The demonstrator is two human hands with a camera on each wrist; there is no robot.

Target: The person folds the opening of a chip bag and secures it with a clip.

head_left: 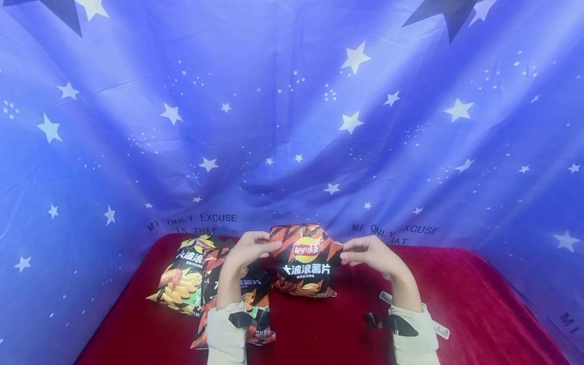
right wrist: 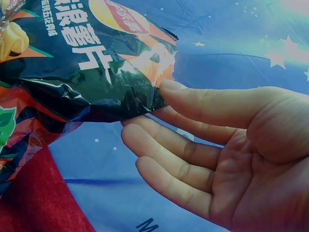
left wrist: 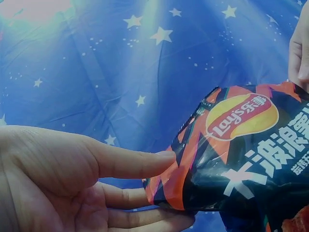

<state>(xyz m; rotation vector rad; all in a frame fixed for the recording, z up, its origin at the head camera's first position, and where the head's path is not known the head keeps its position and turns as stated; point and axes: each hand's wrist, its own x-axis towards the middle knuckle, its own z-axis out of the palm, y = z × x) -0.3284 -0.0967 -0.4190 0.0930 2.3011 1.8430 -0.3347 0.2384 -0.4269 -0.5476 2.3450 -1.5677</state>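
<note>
Black-orange chip bag [head_left: 304, 261] between pinching hands [head_left: 248, 250].

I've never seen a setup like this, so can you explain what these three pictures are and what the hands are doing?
No machine here: a person wears three cameras. The big picture is from the head; the other two are from each wrist. The left hand and right hand pinch the side edges of a black-and-orange chip bag, held upright on a red cloth. The wrist views show each thumb-and-finger grip close up. Two more chip bags lie to the left: a green-and-yellow bag and an orange-and-black bag. A starry blue cloth hangs behind.
</note>
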